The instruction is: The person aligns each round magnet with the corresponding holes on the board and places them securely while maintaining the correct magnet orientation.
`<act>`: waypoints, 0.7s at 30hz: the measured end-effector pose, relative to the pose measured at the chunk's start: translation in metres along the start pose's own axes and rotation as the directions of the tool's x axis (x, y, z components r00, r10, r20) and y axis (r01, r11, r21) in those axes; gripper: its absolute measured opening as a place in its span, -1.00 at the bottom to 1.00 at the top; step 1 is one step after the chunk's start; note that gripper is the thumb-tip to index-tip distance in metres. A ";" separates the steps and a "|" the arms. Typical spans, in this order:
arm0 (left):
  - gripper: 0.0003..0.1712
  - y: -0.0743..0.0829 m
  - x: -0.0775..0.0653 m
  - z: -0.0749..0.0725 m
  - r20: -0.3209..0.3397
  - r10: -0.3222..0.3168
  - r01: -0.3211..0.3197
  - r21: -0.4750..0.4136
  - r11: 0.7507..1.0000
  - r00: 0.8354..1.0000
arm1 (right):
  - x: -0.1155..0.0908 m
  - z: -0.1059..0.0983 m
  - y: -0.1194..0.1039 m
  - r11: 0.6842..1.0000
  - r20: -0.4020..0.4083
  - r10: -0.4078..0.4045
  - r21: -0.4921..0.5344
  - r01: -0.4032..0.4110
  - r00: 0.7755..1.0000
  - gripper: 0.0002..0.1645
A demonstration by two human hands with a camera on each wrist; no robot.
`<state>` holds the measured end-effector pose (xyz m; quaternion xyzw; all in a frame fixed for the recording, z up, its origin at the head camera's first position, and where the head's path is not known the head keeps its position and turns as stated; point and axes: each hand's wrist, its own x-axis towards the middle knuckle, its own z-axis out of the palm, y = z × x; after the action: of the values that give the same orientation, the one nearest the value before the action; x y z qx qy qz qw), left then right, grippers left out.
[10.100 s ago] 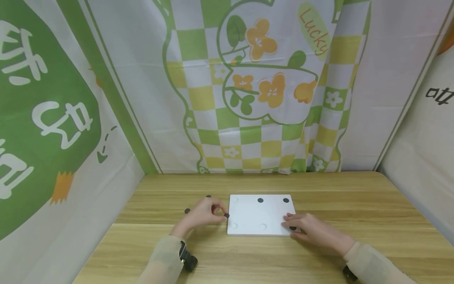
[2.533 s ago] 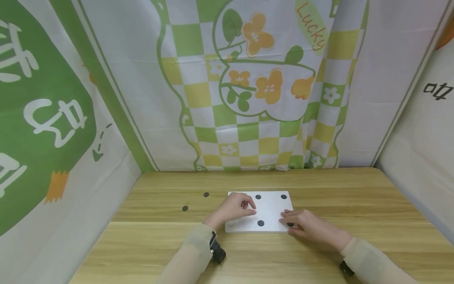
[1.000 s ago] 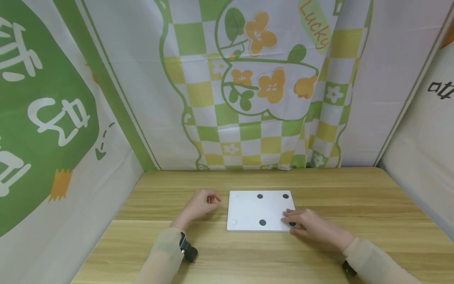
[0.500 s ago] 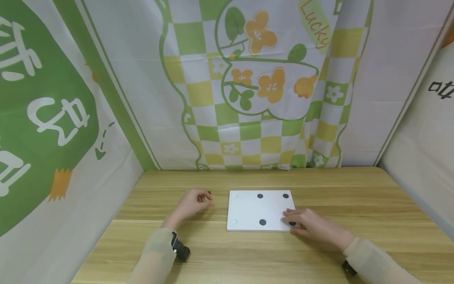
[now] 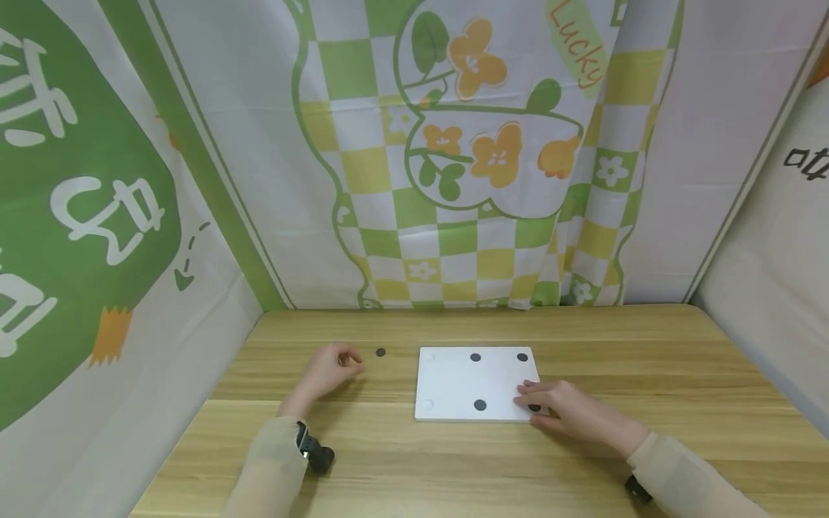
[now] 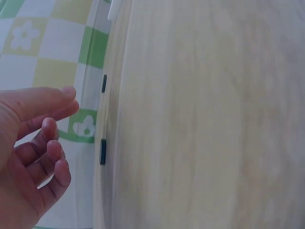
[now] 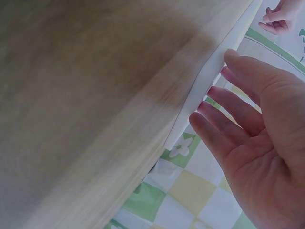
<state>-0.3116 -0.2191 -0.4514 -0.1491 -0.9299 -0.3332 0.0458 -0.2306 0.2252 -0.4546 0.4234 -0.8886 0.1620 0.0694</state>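
A white rectangular board [image 5: 447, 385] lies on the table. Black round discs sit in its round recesses: a far-middle disc [image 5: 476, 357], a far-right disc [image 5: 522, 357], a near-middle disc [image 5: 480, 405] and one partly hidden near-right disc [image 5: 534, 408]. The two left recesses hold no disc. My left hand [image 5: 327, 370], fingers loosely bent and holding nothing, hovers left of the board. A loose disc [image 5: 380, 352] lies just beyond its fingertips; the left wrist view shows a second loose disc [image 6: 103, 151]. My right hand [image 5: 573, 412] rests relaxed on the board's near right corner.
The wooden table [image 5: 414, 467] ends at a patterned curtain [image 5: 453, 252] behind and cloth walls on both sides. A black wrist camera [image 5: 317, 453] hangs under my left forearm.
A disc pinched in my left hand ten seconds ago now sits in the near-middle recess. My left hand has since left the board and moved left, uncovering a loose disc. My right hand stays.
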 end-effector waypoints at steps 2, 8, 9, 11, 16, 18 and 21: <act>-0.84 -0.004 -0.001 -0.003 -0.006 -0.018 0.018 0.009 1.000 1.000 | 0.000 0.000 0.000 1.000 -0.001 0.004 0.002 -0.004 1.000 -0.63; -0.86 -0.012 -0.004 -0.009 -0.011 -0.040 0.041 0.027 0.999 0.999 | 0.000 0.000 0.000 1.000 -0.001 0.001 0.004 -0.001 1.000 -0.64; -0.86 -0.014 -0.004 -0.009 -0.013 -0.042 0.043 0.029 0.999 0.999 | 0.000 0.000 0.000 1.000 -0.001 -0.002 0.003 0.002 1.000 -0.63; -0.88 -0.015 -0.005 -0.010 -0.018 -0.043 0.043 0.035 0.998 0.999 | 0.000 0.000 0.000 1.000 0.001 -0.006 0.003 0.006 1.000 -0.63; -0.90 -0.020 -0.005 -0.011 -0.016 -0.056 0.056 0.064 0.996 0.998 | 0.000 0.001 0.000 1.000 -0.002 -0.008 -0.004 0.008 1.000 -0.63; -0.88 -0.021 -0.005 -0.012 -0.011 -0.061 0.062 0.074 0.995 0.998 | 0.000 0.001 0.001 1.000 -0.007 -0.009 -0.006 0.009 1.000 -0.63; -0.86 -0.022 -0.005 -0.012 -0.001 -0.066 0.066 0.087 0.994 0.998 | 0.000 0.001 0.001 1.000 -0.013 -0.009 -0.003 0.009 1.000 -0.63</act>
<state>-0.3136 -0.2442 -0.4559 -0.1164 -0.9479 -0.2937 0.0404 -0.2318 0.2250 -0.4560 0.4261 -0.8865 0.1631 0.0768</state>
